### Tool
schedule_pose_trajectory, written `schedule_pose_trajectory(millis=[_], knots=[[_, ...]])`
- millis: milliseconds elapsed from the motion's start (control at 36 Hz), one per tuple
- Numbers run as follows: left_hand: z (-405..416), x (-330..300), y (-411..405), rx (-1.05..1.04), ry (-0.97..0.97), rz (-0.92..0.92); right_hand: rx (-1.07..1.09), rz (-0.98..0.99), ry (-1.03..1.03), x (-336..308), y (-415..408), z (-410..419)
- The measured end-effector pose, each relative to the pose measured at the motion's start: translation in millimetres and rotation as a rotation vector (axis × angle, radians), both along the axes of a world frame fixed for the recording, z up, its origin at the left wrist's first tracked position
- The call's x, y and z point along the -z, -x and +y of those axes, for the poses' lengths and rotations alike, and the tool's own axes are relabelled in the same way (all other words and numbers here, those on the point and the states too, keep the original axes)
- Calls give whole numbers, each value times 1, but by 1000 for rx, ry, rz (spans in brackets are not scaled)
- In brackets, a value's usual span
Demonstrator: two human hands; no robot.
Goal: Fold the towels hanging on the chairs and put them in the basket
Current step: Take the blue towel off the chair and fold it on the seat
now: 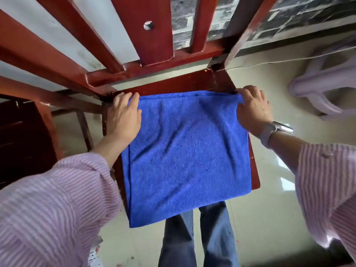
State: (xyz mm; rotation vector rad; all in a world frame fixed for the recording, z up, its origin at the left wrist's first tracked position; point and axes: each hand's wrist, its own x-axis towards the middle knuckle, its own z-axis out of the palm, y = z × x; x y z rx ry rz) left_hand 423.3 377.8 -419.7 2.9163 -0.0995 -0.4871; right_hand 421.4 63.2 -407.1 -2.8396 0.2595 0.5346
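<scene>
The towel, blue and already doubled by the look of the layered left edge, lies flat on the red chair seat, its near end hanging past the seat's front edge over the person's legs. Both hands are at its far corners: the left hand lies on the far-left corner with fingers curled over the hem, and the right hand pinches the far-right corner, bunching the cloth a little there. The step in hand looks like a fold midway — corners gripped, ready to be brought toward the near edge to halve the towel again. That next move calls for lifting both corners together and laying them evenly on the near hem, which overhangs and has no support, so the fold may need to land further back on the seat. The chair's back slats stand close behind the hands, leaving little room that way; toward the person the space is open. A pale stool stands on the floor to the right, well apart. No basket is in view.
</scene>
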Motion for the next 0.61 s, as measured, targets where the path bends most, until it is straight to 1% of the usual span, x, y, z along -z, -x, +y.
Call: schedule_pose_trajectory(millis=[111, 222, 278, 306, 361, 389, 444, 472, 500, 528, 556, 583, 611], knots=[[4, 2, -9, -12, -62, -83, 49, 108, -37, 7, -16, -6], [10, 0, -7, -13, -31, -170, 90, 52, -6, 5, -16, -11], [15, -2, -6, -29, 49, -191, 129, 26, -69, 2, -13, -12], [18, -5, -6, -52, 137, -159, 167, 29, -145, 0, -12, -12], [24, -14, -8, -118, 368, 5, 246, 107, -361, -8, -9, -15], [29, -20, -10, -143, 452, 101, 279, 209, -498, -14, -8, -19], [43, -34, -14, -179, 528, 263, 317, 520, -769, -30, -6, -34], [52, -40, -16, -209, 553, 330, 327, 682, -879, -38, -5, -42], [61, -45, -16, -238, 579, 381, 333, 789, -946, -43, -5, -49], [67, -48, -16, -250, 577, 405, 337, 829, -971, -45, -5, -55], [68, -50, -16, -245, 553, 402, 351, 801, -964, -44, -6, -57], [66, -48, -16, -232, 511, 358, 374, 711, -922, -40, -8, -57], [64, -43, -15, -219, 464, 285, 384, 574, -854, -33, -10, -53]])
